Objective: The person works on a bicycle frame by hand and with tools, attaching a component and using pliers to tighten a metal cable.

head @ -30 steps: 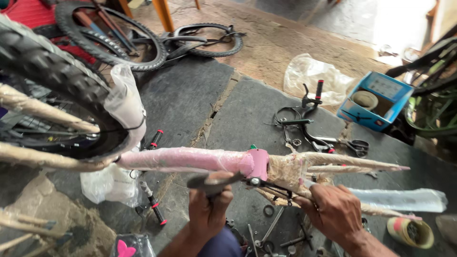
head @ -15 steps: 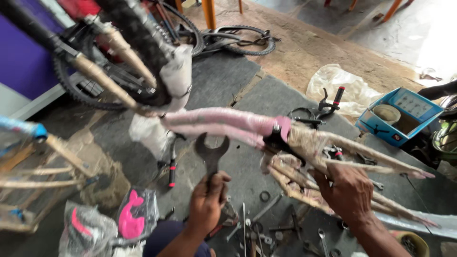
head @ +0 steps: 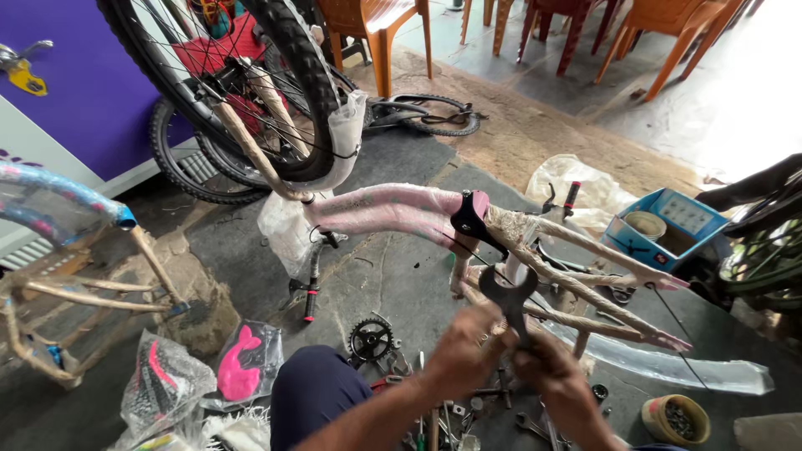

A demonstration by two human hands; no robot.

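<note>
Spanner (head: 505,299) stands upright below the pink bike frame (head: 393,209), left hand (head: 461,349) and right hand (head: 547,367) fingers clamped on its handle

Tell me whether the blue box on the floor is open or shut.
Open. The blue box has no lid on top, and a round tan item sits visible inside it, right of the wrapped pink bike frame.

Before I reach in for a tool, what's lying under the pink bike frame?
Under the pink bike frame on the stone floor: a chainring, a black-and-red handlebar grip and a clear mudguard. Both hands, left hand and right hand, holding the spanner, cover the loose tools below.
</note>
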